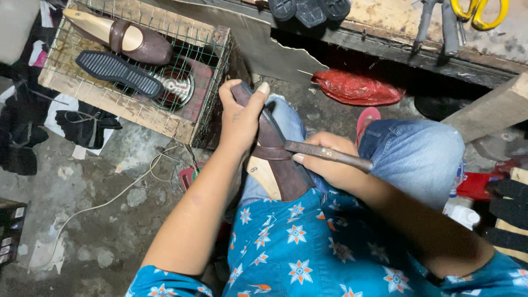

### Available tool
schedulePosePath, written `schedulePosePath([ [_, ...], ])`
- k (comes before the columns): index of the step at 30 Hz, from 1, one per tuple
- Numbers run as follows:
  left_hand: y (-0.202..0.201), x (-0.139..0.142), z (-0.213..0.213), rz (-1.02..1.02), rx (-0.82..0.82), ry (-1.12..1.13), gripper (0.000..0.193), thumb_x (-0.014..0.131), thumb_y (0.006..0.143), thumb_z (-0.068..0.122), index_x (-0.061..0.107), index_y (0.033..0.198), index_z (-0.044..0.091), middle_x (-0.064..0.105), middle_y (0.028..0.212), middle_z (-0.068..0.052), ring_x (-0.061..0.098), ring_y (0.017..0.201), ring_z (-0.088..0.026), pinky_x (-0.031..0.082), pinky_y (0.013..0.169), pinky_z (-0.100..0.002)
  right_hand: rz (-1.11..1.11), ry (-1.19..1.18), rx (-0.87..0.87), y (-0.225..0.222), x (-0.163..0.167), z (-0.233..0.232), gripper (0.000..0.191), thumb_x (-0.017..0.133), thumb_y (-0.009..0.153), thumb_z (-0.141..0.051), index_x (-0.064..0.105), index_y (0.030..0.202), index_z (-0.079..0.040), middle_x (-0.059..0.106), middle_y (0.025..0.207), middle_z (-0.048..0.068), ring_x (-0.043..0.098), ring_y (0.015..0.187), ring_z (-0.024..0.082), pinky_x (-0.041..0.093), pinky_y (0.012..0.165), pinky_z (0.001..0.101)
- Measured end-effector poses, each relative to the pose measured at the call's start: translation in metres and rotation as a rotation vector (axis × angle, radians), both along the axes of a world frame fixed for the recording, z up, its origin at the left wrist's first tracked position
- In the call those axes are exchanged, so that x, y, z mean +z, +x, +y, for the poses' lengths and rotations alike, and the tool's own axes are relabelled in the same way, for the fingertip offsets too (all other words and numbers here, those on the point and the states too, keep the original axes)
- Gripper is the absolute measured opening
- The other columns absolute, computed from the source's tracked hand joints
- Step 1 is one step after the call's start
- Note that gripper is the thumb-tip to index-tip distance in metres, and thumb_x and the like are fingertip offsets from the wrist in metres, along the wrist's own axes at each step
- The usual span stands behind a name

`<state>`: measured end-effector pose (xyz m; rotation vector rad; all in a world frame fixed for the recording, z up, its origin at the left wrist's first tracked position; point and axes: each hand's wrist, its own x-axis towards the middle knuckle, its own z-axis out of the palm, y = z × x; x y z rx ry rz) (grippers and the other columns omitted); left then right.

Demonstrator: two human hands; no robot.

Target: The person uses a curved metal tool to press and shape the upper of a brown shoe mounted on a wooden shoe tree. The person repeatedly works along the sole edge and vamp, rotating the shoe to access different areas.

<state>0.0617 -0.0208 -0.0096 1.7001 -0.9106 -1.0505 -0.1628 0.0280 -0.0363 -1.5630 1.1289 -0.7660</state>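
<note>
A brown leather shoe upper (280, 165) stretched over a pale wooden last (263, 175) rests on my left knee, toe end pointing away. My left hand (239, 118) grips its far end, thumb laid along the top. My right hand (324, 162) holds a long rusty metal tool (330, 154), whose tip touches the strap across the shoe. My lap is covered by blue cloth with star flowers (308, 247).
A wire-mesh wooden crate (203, 104) at upper left carries another brown shoe on a last (124, 38) and a black ribbed sole (118, 72). A red plastic bag (357, 88) lies ahead. Yellow-handled scissors (478, 14) and pliers (440, 25) rest on a wooden bench. A white cable (104, 203) crosses the concrete floor.
</note>
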Motion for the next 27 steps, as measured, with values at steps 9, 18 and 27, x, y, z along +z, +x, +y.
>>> schedulePosePath([
  [9,-0.004,-0.018,-0.006,-0.191,0.018,-0.156,0.067,0.071,0.09,0.043,0.039,0.135,0.005,0.064,0.114,-0.025,0.065,0.106,-0.032,0.05,0.094,-0.04,0.058,-0.353,-0.114,0.03,0.005,-0.005,0.019,0.077,0.089,-0.021,0.07,0.1,-0.007,0.073,0.085,0.009,0.074,0.078,0.021,0.056,0.071,0.0339],
  [18,-0.002,0.002,0.003,0.083,0.011,-0.052,0.063,0.073,0.081,0.034,0.043,0.133,0.012,0.071,0.091,-0.01,0.066,0.083,-0.016,0.054,0.078,-0.032,0.049,-0.174,-0.069,0.035,0.051,-0.025,0.023,0.074,0.091,-0.027,0.071,0.103,-0.007,0.075,0.089,0.007,0.072,0.081,0.015,0.057,0.072,0.0309],
  [27,0.004,-0.033,0.01,0.55,0.021,-0.156,0.017,0.07,0.09,0.011,0.054,0.095,0.006,0.068,0.083,-0.008,0.065,0.075,-0.014,0.051,0.065,-0.03,0.314,0.124,0.138,0.006,0.047,0.006,0.027,0.068,0.087,-0.032,0.075,0.098,-0.009,0.076,0.087,0.01,0.075,0.082,0.022,0.056,0.075,0.0353],
])
